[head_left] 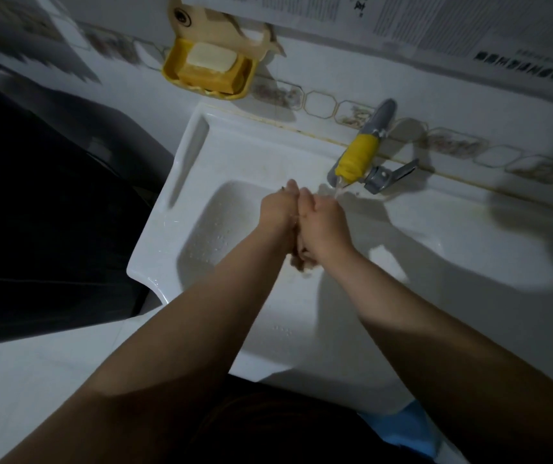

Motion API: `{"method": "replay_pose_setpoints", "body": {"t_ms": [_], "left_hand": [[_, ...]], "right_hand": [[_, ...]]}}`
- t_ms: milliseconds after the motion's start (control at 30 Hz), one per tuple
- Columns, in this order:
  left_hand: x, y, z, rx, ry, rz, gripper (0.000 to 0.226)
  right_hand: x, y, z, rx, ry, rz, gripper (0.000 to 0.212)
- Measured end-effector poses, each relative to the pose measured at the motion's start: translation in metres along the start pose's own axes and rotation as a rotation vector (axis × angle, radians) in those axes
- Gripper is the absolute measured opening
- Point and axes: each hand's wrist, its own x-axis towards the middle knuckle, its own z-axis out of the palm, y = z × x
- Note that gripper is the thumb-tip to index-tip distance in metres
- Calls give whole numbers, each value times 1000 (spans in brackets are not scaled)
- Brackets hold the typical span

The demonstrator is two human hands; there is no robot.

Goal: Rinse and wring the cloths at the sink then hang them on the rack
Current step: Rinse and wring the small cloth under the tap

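— What's nearest?

— The sink [154, 229] rim at the front edge, both forearms reaching over it. Basin floor lies bare to the left of the arms.

— And the hands?

— Left hand [276, 212] and right hand [323, 226] are pressed together over the basin, fingers curled round a brownish cloth [301, 259] bunched between them; its end hangs out below the wrists.

— Beyond?

— The tap [357, 159], with a yellow sleeve, just right of the fingertips, water running. Farther back a yellow soap dish [209, 70] sits on the tiled wall.
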Motion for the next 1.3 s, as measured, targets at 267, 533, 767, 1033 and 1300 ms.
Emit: {"method": "replay_pose_setpoints", "body": {"t_ms": [267,533,767,1033,1300], "left_hand": [[-6,-4,-29,-22,-251,103,56],[17,22,-68,378,-329,153,59],[20,10,-75,501,-497,156,57],[32,-20,-78,104,-584,217,29],[18,-13,-62,-434,-594,-51,49]], "right_hand": [[37,33,-22,263,-204,137,26],[9,33,-60,16,-657,-62,9],[17,24,-57,493,-260,120,19],[23,24,-54,767,-392,316,21],[20,20,-53,474,-301,191,23]]}}
